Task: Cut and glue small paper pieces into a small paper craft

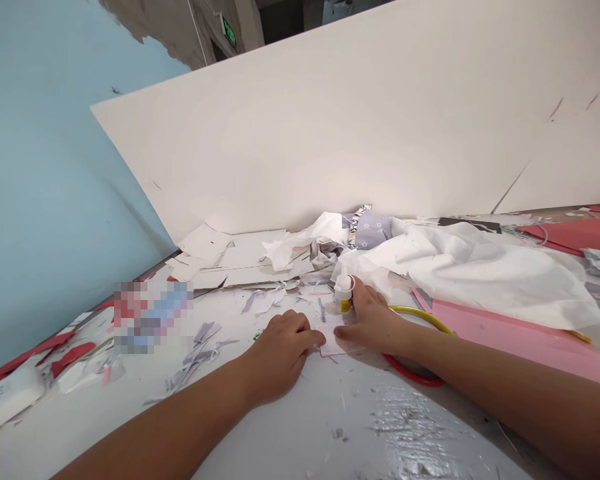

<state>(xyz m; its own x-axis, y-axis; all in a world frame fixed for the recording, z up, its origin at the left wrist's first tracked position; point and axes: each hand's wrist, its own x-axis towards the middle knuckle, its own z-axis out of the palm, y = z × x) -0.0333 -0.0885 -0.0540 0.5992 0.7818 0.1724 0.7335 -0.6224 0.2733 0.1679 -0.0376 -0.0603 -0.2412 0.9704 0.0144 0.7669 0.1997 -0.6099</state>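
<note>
My left hand [287,347] rests on the table with its fingers curled, one fingertip against the left edge of a small pale pink piece of paper [333,343]. Over that paper's right side lies the thumb of my right hand [373,317]. The curled fingers of the same hand are against a small white glue bottle [344,297] with a yellow label; part of their grip is hidden behind it. The bottle is roughly upright, just beyond the paper. Under my right forearm, a ring-like loop [420,313], yellow above and red below, shows in part.
White cloth-like sheeting [470,267] and a large pink sheet [500,340] lie at right. A lilac patterned bundle [373,230] sits by the white panel [330,133]. Paper scraps [200,347] litter the left, near red pieces [73,359]. White cardboard [250,257] lies behind.
</note>
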